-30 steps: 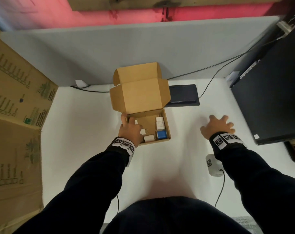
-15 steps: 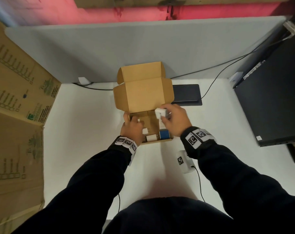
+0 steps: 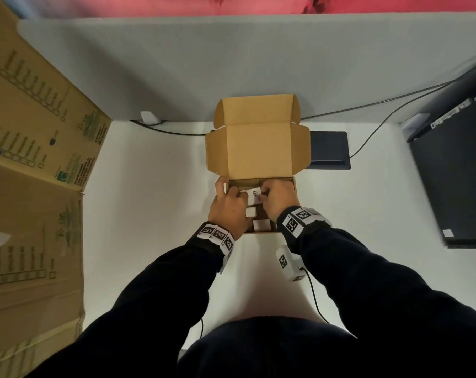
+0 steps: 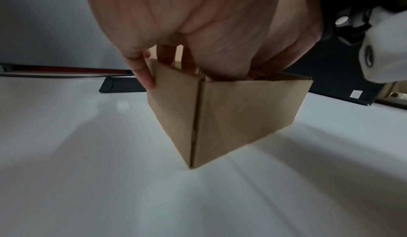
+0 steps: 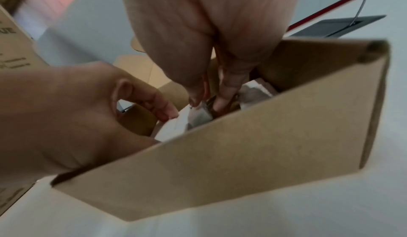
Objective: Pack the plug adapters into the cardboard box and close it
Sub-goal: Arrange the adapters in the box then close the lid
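Observation:
The cardboard box (image 3: 259, 233) stands mid-table with its lid (image 3: 258, 148) upright at the back. My left hand (image 3: 226, 188) grips the box's left wall (image 4: 174, 105), one finger outside and the others inside. My right hand (image 3: 262, 194) reaches down into the box and pinches a white plug adapter (image 3: 254, 195) between its fingertips (image 5: 222, 101). Two more white adapters (image 3: 251, 212) (image 3: 261, 225) lie nearer the front wall. The rest of the inside is hidden by my hands.
A dark flat device (image 3: 328, 150) with a cable lies just behind the box to the right. A black monitor (image 3: 454, 173) fills the right side. A large cardboard sheet (image 3: 35, 159) leans on the left, and a grey partition (image 3: 176, 64) closes the back.
My right hand left the table on the right, came over with a white adapter and lowered it into the box. My left hand stayed on the box's left wall.

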A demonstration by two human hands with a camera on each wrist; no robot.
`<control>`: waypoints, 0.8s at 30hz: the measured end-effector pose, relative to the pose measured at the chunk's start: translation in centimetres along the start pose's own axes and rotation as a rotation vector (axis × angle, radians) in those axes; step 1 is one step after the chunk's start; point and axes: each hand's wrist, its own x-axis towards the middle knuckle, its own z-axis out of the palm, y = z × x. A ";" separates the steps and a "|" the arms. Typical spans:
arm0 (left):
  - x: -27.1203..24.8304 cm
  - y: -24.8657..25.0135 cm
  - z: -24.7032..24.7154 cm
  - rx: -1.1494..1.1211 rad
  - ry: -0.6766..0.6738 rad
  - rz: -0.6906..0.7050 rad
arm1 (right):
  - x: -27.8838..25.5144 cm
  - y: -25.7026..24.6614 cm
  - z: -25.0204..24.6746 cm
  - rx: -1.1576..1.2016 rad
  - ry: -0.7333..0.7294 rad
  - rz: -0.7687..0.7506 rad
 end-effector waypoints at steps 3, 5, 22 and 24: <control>0.0 -0.5 0.0 -0.105 0.025 0.030 | -0.4 0.0 -0.6 -0.064 -0.026 -0.064; -0.5 -0.8 -0.9 -0.331 0.124 0.005 | -1.0 -0.1 -2.1 -0.074 0.073 -0.114; 1.7 0.0 -10.1 -1.419 0.146 -0.519 | -3.3 1.7 -10.9 0.804 0.131 0.101; 0.2 0.2 -9.7 -1.450 0.073 -0.499 | -4.6 2.0 -11.0 0.834 0.073 0.121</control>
